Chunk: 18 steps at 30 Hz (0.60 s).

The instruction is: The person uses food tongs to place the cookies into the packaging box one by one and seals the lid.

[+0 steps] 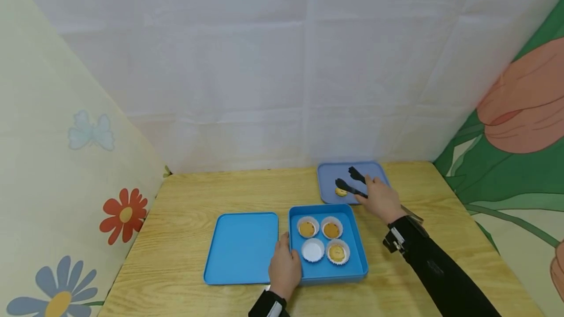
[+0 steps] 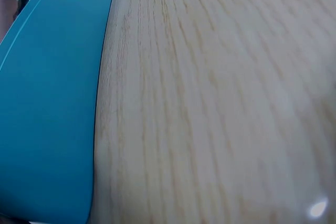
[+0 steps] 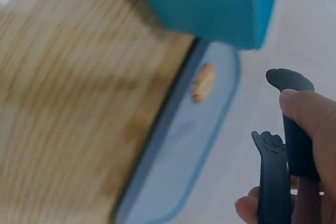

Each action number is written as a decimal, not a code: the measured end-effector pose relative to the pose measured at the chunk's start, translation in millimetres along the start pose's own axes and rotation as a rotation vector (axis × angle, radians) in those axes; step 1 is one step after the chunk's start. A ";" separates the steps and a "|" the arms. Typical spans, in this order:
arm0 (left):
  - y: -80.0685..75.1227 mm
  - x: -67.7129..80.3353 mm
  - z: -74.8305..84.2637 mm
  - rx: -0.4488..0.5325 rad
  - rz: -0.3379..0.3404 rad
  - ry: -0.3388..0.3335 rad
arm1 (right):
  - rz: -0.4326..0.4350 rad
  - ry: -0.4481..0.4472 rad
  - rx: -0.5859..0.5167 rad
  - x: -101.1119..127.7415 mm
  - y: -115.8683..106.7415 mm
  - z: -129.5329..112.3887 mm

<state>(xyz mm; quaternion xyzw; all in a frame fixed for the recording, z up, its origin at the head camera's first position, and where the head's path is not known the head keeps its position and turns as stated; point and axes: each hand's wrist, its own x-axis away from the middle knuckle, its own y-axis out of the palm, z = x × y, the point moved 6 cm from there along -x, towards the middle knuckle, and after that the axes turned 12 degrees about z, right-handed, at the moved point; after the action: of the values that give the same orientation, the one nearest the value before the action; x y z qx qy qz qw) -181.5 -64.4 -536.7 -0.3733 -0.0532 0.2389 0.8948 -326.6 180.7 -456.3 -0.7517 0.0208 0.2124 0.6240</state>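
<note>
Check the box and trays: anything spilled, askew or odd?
Nothing is spilled. One paper cup in the blue box sits empty beside three filled ones, and a lone tart lies bare on the pale tray near the black tongs.

Bright, even light, soft shadows; both wrist views blurred, head view sharp.

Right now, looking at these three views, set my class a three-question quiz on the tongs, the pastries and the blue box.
1. True or false: the right hand holds black tongs.
2. How many paper cups in the blue box hold a pastry? A) two B) three C) four
3. Fill in: the loose pastry lies on the pale blue ____.

Key: 1 true; 2 B, one paper cup is empty; 3 tray. The left hand rests on the box's near left edge.
</note>
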 end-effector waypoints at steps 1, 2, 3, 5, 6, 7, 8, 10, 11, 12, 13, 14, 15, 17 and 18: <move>0.2 0.0 -0.1 -0.002 0.000 -0.002 | -0.009 0.000 0.011 -0.5 2.6 2.1; 0.2 0.1 -0.1 -0.004 0.000 -0.003 | -0.017 -0.002 0.020 -1.0 5.1 3.8; 0.3 0.2 -0.2 -0.005 0.000 -0.006 | -0.020 -0.011 0.032 -1.2 7.9 5.2; 0.5 0.3 -0.7 -0.007 0.001 -0.007 | -0.023 -0.030 0.048 -1.5 14.2 6.9; 0.6 0.4 -1.1 -0.011 0.002 -0.008 | -0.024 -0.040 0.050 -1.5 17.3 7.3; 0.7 0.5 -1.2 -0.012 0.002 -0.008 | -0.028 -0.045 0.053 -1.4 20.5 7.8; 0.8 0.5 -1.4 -0.011 0.003 -0.008 | -0.033 -0.051 0.056 -1.3 23.6 8.2; 1.5 0.5 -1.7 -0.012 0.003 -0.008 | -0.047 -0.055 0.054 -1.3 28.5 8.2; 2.1 0.3 -2.1 -0.013 0.002 -0.009 | -0.056 -0.056 0.053 -1.3 30.4 7.8; 2.3 0.3 -2.1 -0.012 -0.001 -0.012 | -0.063 -0.052 0.048 -1.4 31.3 7.3; 2.8 0.2 -2.3 -0.008 -0.002 -0.014 | -0.071 -0.048 0.049 -1.6 32.0 6.7; 3.1 0.0 -2.4 -0.006 -0.004 -0.016 | -0.079 -0.045 0.044 -1.9 32.4 6.0; 3.5 -0.3 -2.7 -0.005 -0.006 -0.018 | -0.086 -0.041 0.039 -2.2 32.4 5.0; 3.6 -0.7 -2.7 -0.006 -0.006 -0.018 | -0.100 -0.039 0.038 -2.8 33.4 3.1; 3.6 -0.9 -2.7 -0.006 -0.006 -0.019 | -0.106 -0.037 0.034 -3.2 33.9 2.3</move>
<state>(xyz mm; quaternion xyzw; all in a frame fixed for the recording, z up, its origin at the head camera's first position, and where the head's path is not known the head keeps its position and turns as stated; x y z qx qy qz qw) -182.9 -64.4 -541.0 -0.3737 -0.0634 0.2396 0.8938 -340.2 174.7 -487.0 -0.7368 -0.0270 0.1927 0.6475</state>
